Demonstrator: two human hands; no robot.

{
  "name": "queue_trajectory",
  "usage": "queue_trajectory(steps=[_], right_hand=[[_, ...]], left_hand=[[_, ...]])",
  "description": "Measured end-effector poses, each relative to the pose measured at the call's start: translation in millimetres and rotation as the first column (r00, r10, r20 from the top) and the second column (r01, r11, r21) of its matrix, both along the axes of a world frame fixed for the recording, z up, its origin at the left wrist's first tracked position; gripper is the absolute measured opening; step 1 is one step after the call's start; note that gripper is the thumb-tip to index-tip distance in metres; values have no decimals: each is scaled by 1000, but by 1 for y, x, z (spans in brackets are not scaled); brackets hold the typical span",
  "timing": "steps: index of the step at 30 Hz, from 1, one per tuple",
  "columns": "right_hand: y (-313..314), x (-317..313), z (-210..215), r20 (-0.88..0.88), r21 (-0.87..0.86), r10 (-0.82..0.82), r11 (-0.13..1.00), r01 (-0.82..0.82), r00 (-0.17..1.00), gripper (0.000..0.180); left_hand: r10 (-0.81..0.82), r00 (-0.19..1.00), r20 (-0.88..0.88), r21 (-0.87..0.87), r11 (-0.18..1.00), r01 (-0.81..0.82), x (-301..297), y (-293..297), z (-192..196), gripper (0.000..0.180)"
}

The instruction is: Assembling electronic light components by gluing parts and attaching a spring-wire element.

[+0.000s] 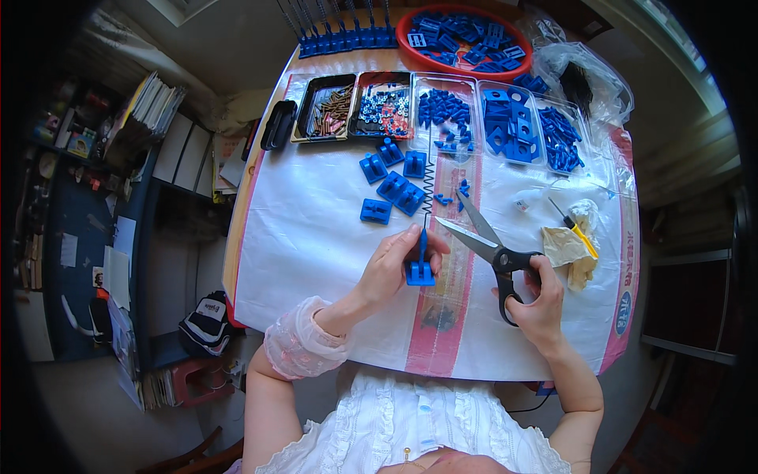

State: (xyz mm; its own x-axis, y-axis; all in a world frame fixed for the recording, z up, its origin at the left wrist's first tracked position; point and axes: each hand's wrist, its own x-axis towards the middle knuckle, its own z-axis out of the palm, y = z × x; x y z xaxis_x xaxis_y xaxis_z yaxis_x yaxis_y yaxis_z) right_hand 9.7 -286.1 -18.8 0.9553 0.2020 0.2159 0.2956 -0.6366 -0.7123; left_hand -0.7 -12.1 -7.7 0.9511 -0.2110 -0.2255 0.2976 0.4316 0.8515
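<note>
Head view: a bench [316, 237] under a white sheet fills the middle of the frame; the person's forearms come in from the lower edge

Left hand: the left hand [391, 265], just below frame centre, is closed around a blue plastic piece [420, 268]; the fingers curl over its upright stem and its flat base shows below them; the piece stands on the sheet

Right hand: the right hand [541, 304], lower right of centre, grips the black handles of a pair of scissors [482, 237]; the blades are spread wide and point to the upper left, toward the blue piece; the lower blade's tip lies just beside the piece; whether it touches, I cannot tell

Spring: a thin coiled wire [429, 186] runs down the centre of the frame from the trays toward the held piece

Loose parts: five blue blocks [391, 188] lie in a loose group above the left hand, apart from it

Trays: along the upper edge, from left to right, a black tray of brown pieces [328, 107]; a tray of mixed small parts [383, 107]; clear trays of blue parts [505, 118]

Red bowl: at top centre, a red bowl [403, 39] of blue parts

Right side: a crumpled yellowish cloth [570, 246] lies just beside the right hand; a small screwdriver [572, 225] rests across it
</note>
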Motion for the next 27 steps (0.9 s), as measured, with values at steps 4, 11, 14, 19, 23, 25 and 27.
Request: queue_trajectory(steps=[4, 11, 14, 19, 23, 25, 27], right_hand=[[0, 0, 5, -32, 3, -2, 1000, 2, 999, 48], [-2, 1, 1, -19, 55, -37, 998, 38, 999, 48], [-2, 2, 2, -15, 63, -28, 998, 28, 1000, 47], [-2, 0, 1, -3, 69, -17, 997, 17, 1000, 44], [-3, -2, 1, 2, 70, -20, 997, 20, 1000, 46], [-2, -2, 0, 15, 83, -19, 996, 18, 1000, 46], [-2, -2, -1, 20, 92, -18, 996, 16, 1000, 45]], left_hand=[[-49, 994, 101, 110, 993, 38, -2, 4, -4, 37], [-59, 967, 250, 197, 980, 8, -3, 4, -2, 19], [79, 967, 242, 20, 996, -86, -6, 11, 16, 21], [134, 926, 352, 195, 958, -213, -9, 47, 43, 24], [188, 890, 416, 477, 788, -390, 4, 108, 42, 19], [242, 871, 428, 635, 606, -480, 16, 153, 20, 15], [254, 861, 441, 777, 372, -507, 24, 194, 8, 13]])
